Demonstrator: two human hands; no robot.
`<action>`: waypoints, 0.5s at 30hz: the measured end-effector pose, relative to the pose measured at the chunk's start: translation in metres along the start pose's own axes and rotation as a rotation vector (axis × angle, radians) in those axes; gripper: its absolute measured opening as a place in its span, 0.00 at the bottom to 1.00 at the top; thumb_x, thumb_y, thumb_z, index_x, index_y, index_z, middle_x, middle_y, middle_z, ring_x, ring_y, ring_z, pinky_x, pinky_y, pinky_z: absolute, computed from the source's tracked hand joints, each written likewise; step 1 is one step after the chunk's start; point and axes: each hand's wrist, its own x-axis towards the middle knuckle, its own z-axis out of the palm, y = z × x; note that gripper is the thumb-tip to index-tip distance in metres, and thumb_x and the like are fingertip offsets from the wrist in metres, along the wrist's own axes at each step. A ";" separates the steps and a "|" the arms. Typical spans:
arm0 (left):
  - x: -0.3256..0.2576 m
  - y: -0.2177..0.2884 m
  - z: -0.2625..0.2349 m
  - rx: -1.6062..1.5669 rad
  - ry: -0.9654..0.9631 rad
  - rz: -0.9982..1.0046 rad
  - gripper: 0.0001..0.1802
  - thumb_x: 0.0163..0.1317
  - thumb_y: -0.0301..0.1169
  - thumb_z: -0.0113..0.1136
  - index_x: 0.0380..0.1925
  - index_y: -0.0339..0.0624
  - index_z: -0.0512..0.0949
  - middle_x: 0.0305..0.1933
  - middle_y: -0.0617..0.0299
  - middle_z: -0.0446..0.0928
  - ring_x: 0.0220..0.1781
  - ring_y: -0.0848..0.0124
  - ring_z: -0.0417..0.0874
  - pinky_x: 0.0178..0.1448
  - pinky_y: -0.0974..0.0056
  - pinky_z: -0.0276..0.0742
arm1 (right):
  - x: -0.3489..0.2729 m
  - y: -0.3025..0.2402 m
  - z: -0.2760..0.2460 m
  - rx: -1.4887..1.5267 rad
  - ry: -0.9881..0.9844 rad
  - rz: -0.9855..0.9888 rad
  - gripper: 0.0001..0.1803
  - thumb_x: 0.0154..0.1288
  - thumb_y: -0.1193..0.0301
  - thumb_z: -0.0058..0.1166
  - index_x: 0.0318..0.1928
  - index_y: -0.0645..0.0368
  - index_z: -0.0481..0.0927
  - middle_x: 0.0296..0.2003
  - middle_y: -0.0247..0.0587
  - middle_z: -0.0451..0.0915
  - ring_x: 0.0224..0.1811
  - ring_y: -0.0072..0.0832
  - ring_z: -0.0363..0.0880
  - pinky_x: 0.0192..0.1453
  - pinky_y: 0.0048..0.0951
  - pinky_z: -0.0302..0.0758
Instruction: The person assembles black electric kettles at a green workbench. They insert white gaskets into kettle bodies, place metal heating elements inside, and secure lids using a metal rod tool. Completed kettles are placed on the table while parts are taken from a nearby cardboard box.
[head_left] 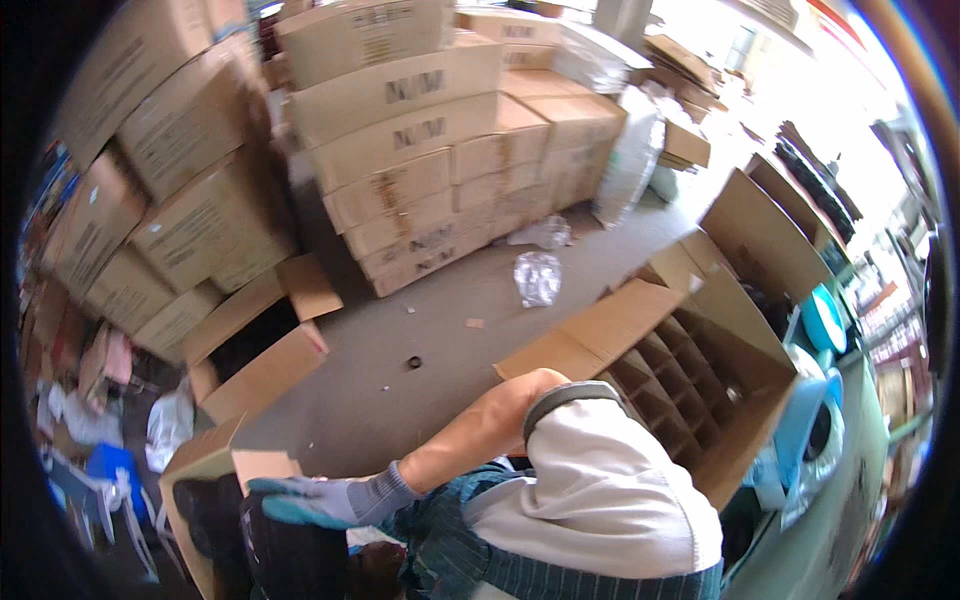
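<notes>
My right hand (310, 502), in a grey and teal knitted glove, reaches across to the left from a white-sleeved arm. Its fingers lie close together over the top of a large black object (290, 555), whose kind I cannot make out. This object is at the near side of an open carton (200, 450), where dark rounded items (205, 505) show inside. My left hand does not show; the shaded area below the right wrist is too dark to read.
An open carton with cardboard dividers (665, 385) stands at right, beside light-blue plastic items (800, 430). Another open box (255, 345) sits on the floor at left. Tall stacks of closed cartons (400, 130) rise ahead. Crumpled clear plastic (538, 278) and a small dark ring (414, 362) lie on the floor.
</notes>
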 end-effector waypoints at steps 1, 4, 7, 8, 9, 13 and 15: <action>-0.002 -0.010 -0.011 0.039 0.005 -0.038 0.23 0.71 0.48 0.59 0.53 0.42 0.85 0.53 0.55 0.87 0.55 0.61 0.86 0.62 0.58 0.80 | -0.004 0.021 0.005 0.011 0.057 0.089 0.28 0.85 0.56 0.41 0.74 0.59 0.59 0.70 0.51 0.65 0.73 0.39 0.65 0.76 0.37 0.63; -0.013 -0.032 -0.037 0.074 -0.036 -0.360 0.22 0.72 0.46 0.56 0.54 0.43 0.85 0.53 0.55 0.86 0.57 0.63 0.86 0.64 0.59 0.79 | 0.010 0.040 -0.016 -0.043 -0.148 0.136 0.29 0.84 0.53 0.42 0.74 0.55 0.60 0.71 0.52 0.64 0.73 0.41 0.64 0.76 0.43 0.63; -0.040 -0.042 -0.039 -0.359 0.089 -0.836 0.20 0.73 0.41 0.56 0.56 0.41 0.83 0.56 0.56 0.85 0.59 0.65 0.84 0.66 0.60 0.78 | 0.056 0.012 -0.014 -0.173 -0.526 -0.285 0.36 0.82 0.48 0.43 0.79 0.50 0.53 0.76 0.54 0.55 0.79 0.48 0.55 0.79 0.54 0.55; -0.063 -0.052 -0.038 -0.633 0.280 -0.986 0.20 0.73 0.37 0.58 0.59 0.37 0.80 0.57 0.56 0.83 0.59 0.67 0.83 0.67 0.61 0.78 | 0.068 0.011 -0.001 -0.129 -0.599 -0.378 0.38 0.81 0.47 0.43 0.81 0.48 0.51 0.78 0.55 0.52 0.81 0.50 0.52 0.80 0.58 0.52; -0.095 -0.051 -0.039 -0.890 0.388 -0.994 0.20 0.72 0.32 0.60 0.61 0.37 0.78 0.60 0.56 0.82 0.60 0.68 0.82 0.68 0.60 0.78 | 0.075 0.015 0.021 -0.042 -0.664 -0.445 0.40 0.80 0.45 0.43 0.83 0.46 0.48 0.80 0.56 0.48 0.83 0.52 0.49 0.82 0.61 0.50; -0.152 -0.026 -0.042 -0.965 0.590 -1.119 0.20 0.68 0.31 0.66 0.58 0.37 0.80 0.56 0.56 0.84 0.55 0.67 0.85 0.64 0.60 0.81 | 0.076 0.001 0.093 0.362 -0.765 -0.222 0.45 0.78 0.44 0.48 0.84 0.48 0.48 0.81 0.54 0.53 0.83 0.49 0.52 0.84 0.57 0.50; -0.100 0.003 -0.082 -0.235 0.369 -0.950 0.18 0.65 0.33 0.69 0.52 0.37 0.83 0.50 0.57 0.86 0.50 0.64 0.87 0.58 0.59 0.84 | 0.079 0.038 0.108 0.486 -0.884 0.250 0.45 0.78 0.45 0.50 0.83 0.51 0.49 0.79 0.52 0.58 0.81 0.44 0.58 0.84 0.51 0.54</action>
